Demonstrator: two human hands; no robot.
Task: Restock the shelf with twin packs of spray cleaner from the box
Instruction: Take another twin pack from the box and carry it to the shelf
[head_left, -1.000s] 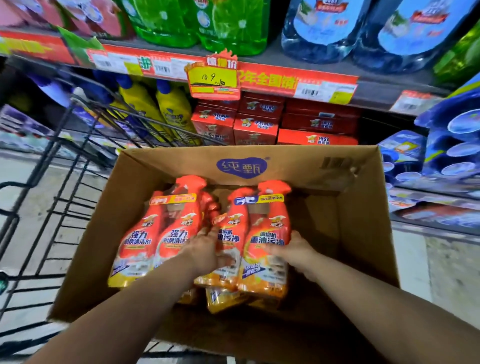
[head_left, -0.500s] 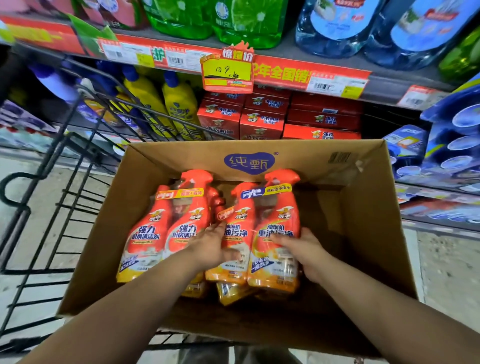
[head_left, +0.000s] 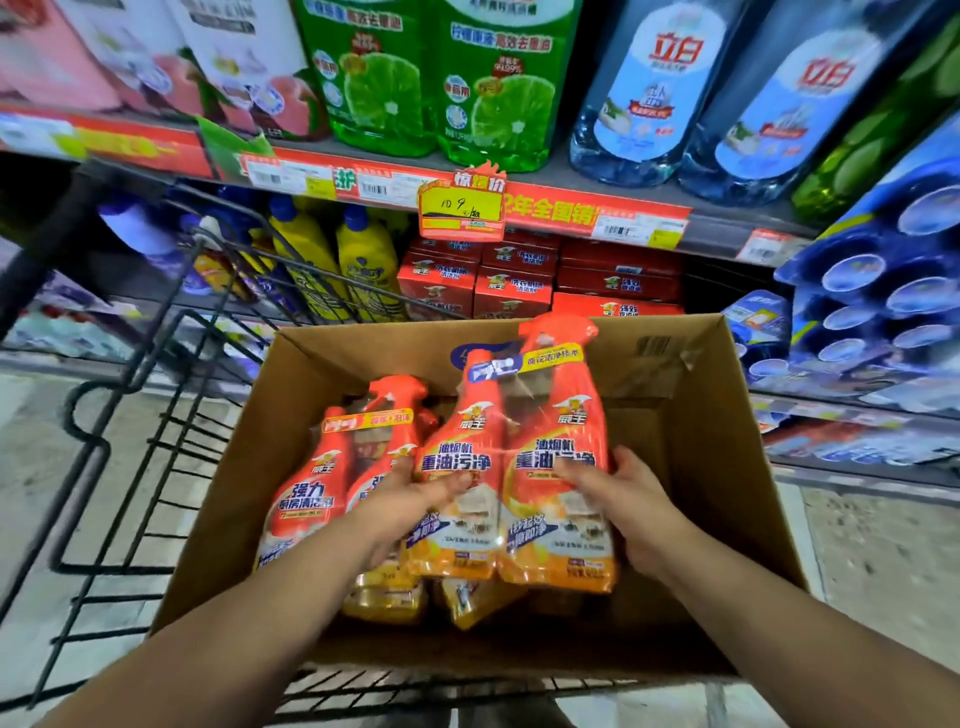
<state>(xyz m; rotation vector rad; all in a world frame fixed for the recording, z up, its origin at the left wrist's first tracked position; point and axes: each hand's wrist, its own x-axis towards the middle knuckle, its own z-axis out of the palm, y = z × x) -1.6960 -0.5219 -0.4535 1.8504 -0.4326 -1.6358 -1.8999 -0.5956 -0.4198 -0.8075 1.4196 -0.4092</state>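
In the open brown cardboard box (head_left: 727, 483), a shrink-wrapped twin pack of orange-red spray cleaner bottles (head_left: 561, 431) is held nearly upright between both hands. Its two trigger heads point up and away from the person, and the taller one overlaps the rim of the far box wall in this view. Its yellow-orange bases sit over further packs lying lower in the box.

The left hand (head_left: 400, 509) grips the left bottle of the pack. The thumb lies across the front label and the fingers curl round the left side. The right hand (head_left: 634, 504) grips the right bottle in mirror fashion, thumb on the front label and fingers wrapped round the right edge.

A second twin pack of orange-red spray bottles (head_left: 322, 483) leans in the left half of the box, just beside the held pack and partly behind the left forearm.

The box rests on a black wire shopping cart (head_left: 130, 467), which stands against the store shelf (head_left: 727, 228). On the lower level of the shelf, directly beyond the box, stand stacked red cartons (head_left: 514, 286) and, to their left, yellow bottles with blue caps (head_left: 366, 260). A red-and-yellow price tag (head_left: 462, 210) hangs from the shelf edge above the cartons. The upper level carries green refill pouches (head_left: 441, 83) and clear blue bottles (head_left: 639, 104).
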